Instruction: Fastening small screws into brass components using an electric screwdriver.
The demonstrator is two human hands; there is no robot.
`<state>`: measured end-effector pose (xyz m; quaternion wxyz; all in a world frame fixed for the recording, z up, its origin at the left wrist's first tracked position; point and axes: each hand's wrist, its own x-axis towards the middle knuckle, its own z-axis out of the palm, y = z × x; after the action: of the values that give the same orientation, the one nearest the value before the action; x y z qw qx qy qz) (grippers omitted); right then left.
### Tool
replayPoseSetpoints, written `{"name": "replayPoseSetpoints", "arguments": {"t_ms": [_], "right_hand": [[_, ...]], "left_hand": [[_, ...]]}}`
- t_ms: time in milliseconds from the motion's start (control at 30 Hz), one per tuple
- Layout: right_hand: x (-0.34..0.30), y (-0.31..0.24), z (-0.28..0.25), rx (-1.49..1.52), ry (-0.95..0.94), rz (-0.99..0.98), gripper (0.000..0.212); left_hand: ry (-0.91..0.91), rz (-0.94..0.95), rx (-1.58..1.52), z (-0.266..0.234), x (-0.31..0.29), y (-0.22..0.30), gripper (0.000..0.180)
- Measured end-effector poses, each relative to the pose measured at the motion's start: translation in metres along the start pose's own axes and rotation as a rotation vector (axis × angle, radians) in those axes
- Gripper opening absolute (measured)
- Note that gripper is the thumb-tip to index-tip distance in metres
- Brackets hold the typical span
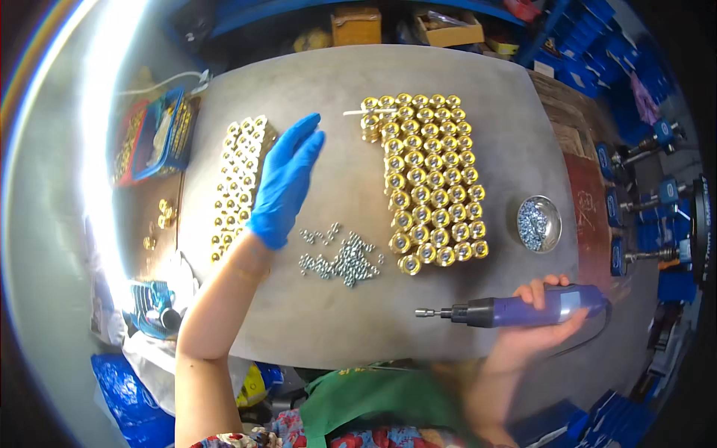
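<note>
- Purple screwdriver: our right fingers clamp it, long axis crosswise, larger brass group beyond.
- Our left fingers, slightly apart, are nearer the smaller brass group.

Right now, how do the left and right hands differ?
Covering: the left hand wears a blue glove; the right hand is ungloved.
Pose: the left's fingers are extended, with nothing visible in them; the right's curl around a purple power screwdriver.
Place: the left reaches farther out; the right is closer to the body.
Shared: both forearms are bare.
</note>
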<state>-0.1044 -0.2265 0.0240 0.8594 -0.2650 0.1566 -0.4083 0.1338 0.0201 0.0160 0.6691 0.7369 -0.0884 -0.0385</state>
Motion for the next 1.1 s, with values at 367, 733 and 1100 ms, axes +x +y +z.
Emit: {"name": "replayPoseSetpoints", "arguments": {"t_ms": [367,733,1100], "right_hand": [[0.007,0.007,0.013,-0.017,-0.016,0.011,0.051],[-0.010,0.001,0.022,0.003,-0.134,0.064,0.049],[-0.034,-0.021,0.019,-0.093,-0.183,0.000,0.054]], "left_hand": [[-0.229,0.287,0.698,0.041,0.099,-0.044,0.026],[-0.012,0.322,0.721,0.002,-0.112,-0.066,0.016],[-0.178,0.433,0.889,0.009,-0.113,-0.089,0.021]]}}
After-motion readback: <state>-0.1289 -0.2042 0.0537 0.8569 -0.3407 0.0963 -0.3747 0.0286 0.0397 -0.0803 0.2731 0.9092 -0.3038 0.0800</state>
